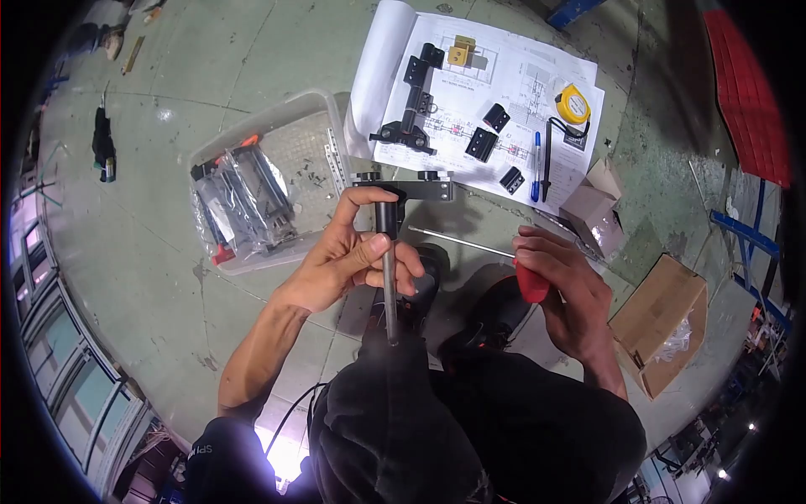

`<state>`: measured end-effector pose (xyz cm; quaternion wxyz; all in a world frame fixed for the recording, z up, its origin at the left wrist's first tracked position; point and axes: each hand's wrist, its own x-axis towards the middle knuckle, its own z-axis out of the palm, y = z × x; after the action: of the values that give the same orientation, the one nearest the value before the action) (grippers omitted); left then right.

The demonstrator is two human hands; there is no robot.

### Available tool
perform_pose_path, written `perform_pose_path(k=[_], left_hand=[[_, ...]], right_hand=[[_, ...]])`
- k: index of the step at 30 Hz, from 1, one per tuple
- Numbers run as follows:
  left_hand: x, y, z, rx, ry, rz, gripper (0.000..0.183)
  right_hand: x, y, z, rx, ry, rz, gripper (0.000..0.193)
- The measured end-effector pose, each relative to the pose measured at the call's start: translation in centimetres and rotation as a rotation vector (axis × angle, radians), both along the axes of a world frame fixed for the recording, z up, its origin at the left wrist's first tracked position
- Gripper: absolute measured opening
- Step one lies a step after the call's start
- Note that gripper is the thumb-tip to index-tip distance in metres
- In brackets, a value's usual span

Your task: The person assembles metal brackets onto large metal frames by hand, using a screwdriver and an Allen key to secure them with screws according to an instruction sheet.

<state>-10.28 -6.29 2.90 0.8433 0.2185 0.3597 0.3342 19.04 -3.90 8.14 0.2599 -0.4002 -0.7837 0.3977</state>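
Note:
My left hand point(357, 256) grips a black T-shaped metal fitting point(403, 189) with a grey steel rod point(390, 302) running down from it toward my knees. A red-handled screwdriver point(531, 284) is in my right hand point(567, 286), and its long thin shaft point(457, 241) points left toward the fitting. Both hands hover above my black shoes point(491, 323) on the green floor.
Paper drawings point(470, 76) lie ahead with black brackets, a yellow part point(460, 52), a yellow tape measure point(573, 102) and a blue pen point(536, 164). A clear plastic tray point(252, 193) of bagged parts sits left. Cardboard boxes point(659, 323) stand right. A tool point(103, 147) lies far left.

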Motion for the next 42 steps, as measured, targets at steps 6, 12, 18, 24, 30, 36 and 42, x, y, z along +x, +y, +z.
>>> perform_pose_path(k=[6,12,18,24,30,36,42], left_hand=[[0.7,0.0,-0.6,0.062,-0.070,0.001,0.037],[2.2,-1.0,-1.2,0.075,-0.264,0.161,0.038],[3.5,-1.1,-1.3,-0.056,-0.437,0.213,0.037],[3.5,-1.5,-1.1,-0.095,-0.580,0.331,0.031],[4.0,-1.9,-1.4,-0.102,-0.599,0.337,0.030],[4.2,-1.7,-1.4,-0.094,-0.641,0.308,0.031],[4.1,-1.5,-1.7,-0.115,-0.650,0.249,0.032]], right_hand=[[0.2,-0.1,0.1,-0.018,0.023,-0.047,0.049],[0.5,-0.2,-0.7,-0.016,0.067,-0.060,0.047],[0.4,-0.1,-0.6,0.005,0.082,-0.063,0.047],[0.7,0.0,-0.2,0.027,0.095,-0.072,0.047],[0.6,0.1,-0.2,0.019,0.083,-0.042,0.048],[0.6,0.1,-0.2,0.025,0.092,-0.051,0.047],[2.0,0.4,0.1,0.173,-0.018,0.084,0.037]])
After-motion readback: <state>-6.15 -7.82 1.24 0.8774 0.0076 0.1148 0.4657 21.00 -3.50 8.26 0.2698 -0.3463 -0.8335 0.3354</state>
